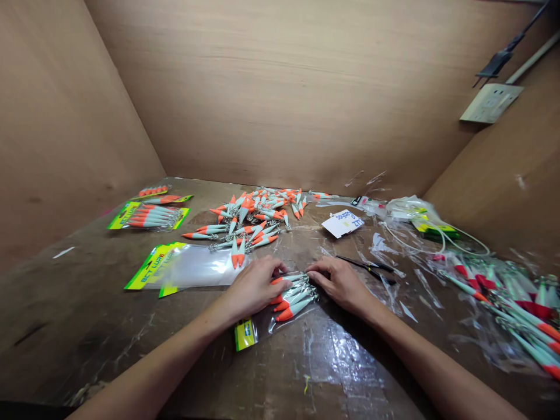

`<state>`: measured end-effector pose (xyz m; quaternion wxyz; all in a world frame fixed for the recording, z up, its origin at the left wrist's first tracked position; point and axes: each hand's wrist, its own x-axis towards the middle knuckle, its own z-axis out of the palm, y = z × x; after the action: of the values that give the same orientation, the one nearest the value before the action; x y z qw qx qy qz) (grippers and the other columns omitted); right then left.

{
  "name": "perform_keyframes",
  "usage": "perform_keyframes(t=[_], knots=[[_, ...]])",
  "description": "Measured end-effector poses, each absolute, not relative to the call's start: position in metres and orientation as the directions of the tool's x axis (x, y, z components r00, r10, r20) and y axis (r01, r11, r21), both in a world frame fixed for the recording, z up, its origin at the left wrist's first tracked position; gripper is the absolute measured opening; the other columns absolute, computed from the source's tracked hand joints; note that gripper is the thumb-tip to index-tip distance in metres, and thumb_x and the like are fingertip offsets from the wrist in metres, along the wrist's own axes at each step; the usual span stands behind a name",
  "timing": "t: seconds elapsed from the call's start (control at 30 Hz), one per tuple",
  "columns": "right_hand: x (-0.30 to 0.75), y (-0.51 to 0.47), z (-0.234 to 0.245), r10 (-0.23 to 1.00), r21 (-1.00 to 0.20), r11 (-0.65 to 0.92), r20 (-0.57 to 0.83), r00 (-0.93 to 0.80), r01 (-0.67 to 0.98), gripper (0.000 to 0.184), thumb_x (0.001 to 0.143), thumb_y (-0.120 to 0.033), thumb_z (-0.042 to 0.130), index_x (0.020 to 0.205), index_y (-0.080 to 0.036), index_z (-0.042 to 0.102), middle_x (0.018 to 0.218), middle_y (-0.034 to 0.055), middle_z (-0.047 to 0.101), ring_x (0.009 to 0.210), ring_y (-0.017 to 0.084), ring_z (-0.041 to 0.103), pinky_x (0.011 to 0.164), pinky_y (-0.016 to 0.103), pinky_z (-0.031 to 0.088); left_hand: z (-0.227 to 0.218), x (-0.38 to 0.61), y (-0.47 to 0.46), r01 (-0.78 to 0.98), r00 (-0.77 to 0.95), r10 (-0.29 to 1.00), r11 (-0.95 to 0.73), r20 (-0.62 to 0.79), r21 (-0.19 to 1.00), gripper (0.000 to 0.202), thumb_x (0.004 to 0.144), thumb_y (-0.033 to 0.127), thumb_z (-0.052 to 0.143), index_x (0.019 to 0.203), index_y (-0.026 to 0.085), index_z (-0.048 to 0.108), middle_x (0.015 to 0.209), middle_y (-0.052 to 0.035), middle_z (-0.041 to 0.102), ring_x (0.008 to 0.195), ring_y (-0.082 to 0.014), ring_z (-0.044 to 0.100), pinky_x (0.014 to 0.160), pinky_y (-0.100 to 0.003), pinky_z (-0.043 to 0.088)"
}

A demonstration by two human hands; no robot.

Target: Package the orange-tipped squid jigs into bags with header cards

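Observation:
A clear plastic bag of fishing lures [294,306], white with orange tips, lies in front of me; its yellow-green header [245,334] points to the lower left. My left hand [261,283] grips the bag's left upper side, thumb over the lures and fingers curled. At the hook end, my right hand [335,280] pinches the bag's upper right edge between thumb and bent fingers. Just left of my left hand are flat bags [196,265] with BET LURE headers, two loose lures [238,252] resting on them.
A pile of loose lures [262,213] lies behind my hands. Filled packs [151,216] sit at the back left. Pliers [370,266], a handwritten card [342,223] and plastic scraps are to the right, with bagged lures [525,309] beyond. A socket [492,103] hangs on the right wall.

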<state>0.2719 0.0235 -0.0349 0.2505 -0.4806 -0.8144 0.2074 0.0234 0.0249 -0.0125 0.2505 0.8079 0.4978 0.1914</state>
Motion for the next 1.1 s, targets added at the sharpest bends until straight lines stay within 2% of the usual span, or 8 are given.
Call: perform_keyframes(t=[0.17, 0.3, 0.4, 0.6, 0.7, 0.77, 0.93, 1.1], knots=[[0.267, 0.023, -0.032, 0.855, -0.605, 0.492, 0.201, -0.478, 0.626, 0.026, 0.098, -0.023, 0.053, 0.113, -0.023, 0.075, 0.095, 0.0063, 0.069, 0.091, 0.020, 0.062, 0.083, 0.032, 0.046, -0.013, 0.024, 0.026, 0.668, 0.462, 0.886, -0.374, 0.035, 0.643, 0.027, 0.085, 0.039, 0.065, 0.105, 0.022, 0.074, 0.096, -0.0042, 0.072, 0.086, -0.0215, 0.064, 0.068, -0.026, 0.044], [0.264, 0.018, -0.028, 0.848, -0.598, 0.506, 0.213, -0.486, 0.622, 0.026, 0.099, -0.028, 0.054, 0.115, -0.024, 0.074, 0.100, 0.0077, 0.068, 0.095, 0.022, 0.059, 0.087, 0.034, 0.045, -0.010, 0.025, 0.023, 0.661, 0.445, 0.895, -0.341, 0.016, 0.668, 0.025, 0.083, 0.040, 0.066, 0.093, 0.019, 0.075, 0.084, -0.0037, 0.071, 0.077, -0.0204, 0.063, 0.063, -0.026, 0.041], [0.262, 0.013, -0.027, 0.854, -0.637, 0.493, 0.223, -0.470, 0.593, 0.026, 0.096, -0.029, 0.059, 0.118, -0.024, 0.072, 0.102, 0.0074, 0.068, 0.097, 0.022, 0.060, 0.088, 0.035, 0.045, -0.010, 0.027, 0.023, 0.612, 0.429, 0.903, -0.270, -0.025, 0.743, 0.024, 0.082, 0.040, 0.066, 0.087, 0.017, 0.070, 0.075, -0.0022, 0.069, 0.070, -0.0189, 0.062, 0.058, -0.025, 0.039], [0.258, 0.007, -0.027, 0.909, -0.787, 0.369, 0.195, -0.368, 0.495, 0.029, 0.093, -0.031, 0.063, 0.121, -0.024, 0.067, 0.105, 0.0049, 0.070, 0.094, 0.021, 0.064, 0.086, 0.034, 0.048, -0.023, 0.028, 0.028, 0.305, 0.390, 0.914, -0.017, -0.108, 0.952, 0.025, 0.075, 0.034, 0.075, 0.084, 0.016, 0.061, 0.070, 0.0004, 0.065, 0.061, -0.0133, 0.057, 0.055, -0.022, 0.037], [0.255, 0.007, -0.027, 0.927, -0.845, 0.311, 0.168, -0.336, 0.435, 0.028, 0.091, -0.031, 0.064, 0.117, -0.023, 0.068, 0.102, 0.0041, 0.071, 0.091, 0.020, 0.065, 0.083, 0.033, 0.050, -0.026, 0.030, 0.028, 0.102, 0.386, 0.903, 0.161, -0.188, 0.982, 0.041, 0.065, 0.028, 0.084, 0.094, 0.016, 0.058, 0.074, 0.0002, 0.067, 0.060, -0.0118, 0.058, 0.057, -0.022, 0.040], [0.255, 0.007, -0.027, 0.932, -0.867, 0.288, 0.155, -0.328, 0.408, 0.027, 0.091, -0.031, 0.064, 0.115, -0.021, 0.069, 0.102, 0.0048, 0.072, 0.091, 0.021, 0.066, 0.083, 0.033, 0.051, -0.025, 0.032, 0.027, 0.037, 0.389, 0.896, 0.217, -0.214, 0.975, 0.046, 0.063, 0.025, 0.086, 0.099, 0.015, 0.058, 0.077, -0.0014, 0.069, 0.061, -0.0118, 0.060, 0.059, -0.022, 0.042], [0.258, 0.009, -0.031, 0.926, -0.878, 0.265, 0.117, -0.358, 0.398, 0.029, 0.090, -0.036, 0.064, 0.113, -0.020, 0.072, 0.104, 0.0070, 0.074, 0.094, 0.024, 0.067, 0.085, 0.035, 0.052, -0.024, 0.034, 0.027, 0.070, 0.376, 0.915, 0.133, -0.149, 0.989, 0.042, 0.068, 0.026, 0.083, 0.101, 0.012, 0.061, 0.081, -0.0046, 0.070, 0.067, -0.0139, 0.062, 0.064, -0.025, 0.046], [0.258, 0.009, -0.033, 0.933, -0.878, 0.232, 0.079, -0.350, 0.419, 0.029, 0.090, -0.035, 0.063, 0.114, -0.019, 0.071, 0.095, 0.0051, 0.075, 0.087, 0.023, 0.068, 0.079, 0.033, 0.052, -0.028, 0.032, 0.031, 0.236, 0.376, 0.926, -0.077, -0.018, 0.969, 0.032, 0.073, 0.028, 0.077, 0.099, 0.013, 0.066, 0.085, -0.0056, 0.072, 0.078, -0.0189, 0.066, 0.067, -0.027, 0.049]])
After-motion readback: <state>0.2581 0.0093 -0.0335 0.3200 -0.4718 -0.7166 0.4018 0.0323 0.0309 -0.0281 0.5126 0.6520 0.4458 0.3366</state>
